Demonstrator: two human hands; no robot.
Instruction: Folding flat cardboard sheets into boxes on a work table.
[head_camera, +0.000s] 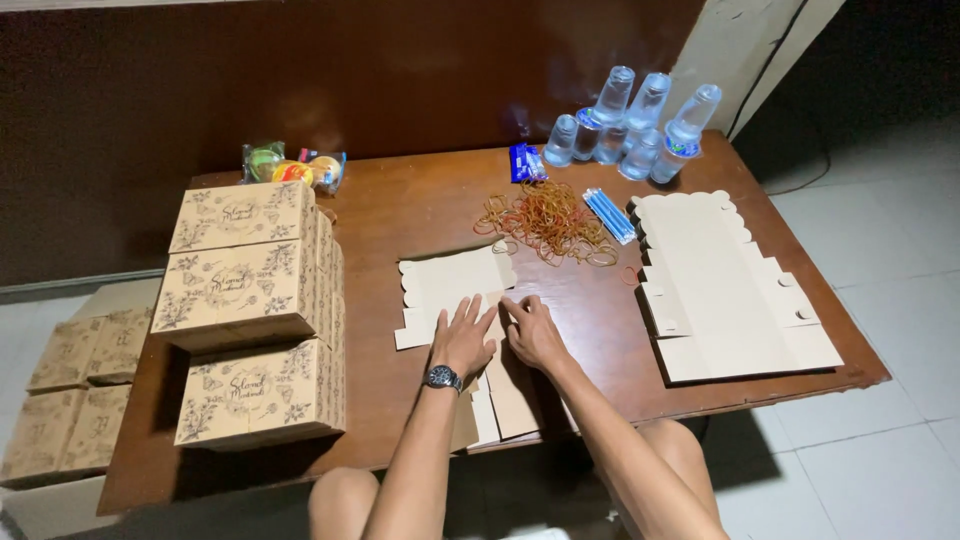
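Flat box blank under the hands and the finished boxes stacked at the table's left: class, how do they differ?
The blank lies flat and unfolded under the left hand and right hand; the finished boxes are folded closed and stacked. The blank shows a plain pale face; the boxes show printed floral patterns. Both are light brown cardboard on the same table.

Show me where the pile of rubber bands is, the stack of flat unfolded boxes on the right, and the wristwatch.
Pile of rubber bands (548, 222), head view, middle of the tangle.
Stack of flat boxes (725, 290), head view, bare middle of the top sheet.
Wristwatch (442, 378), head view, dial on the left wrist.
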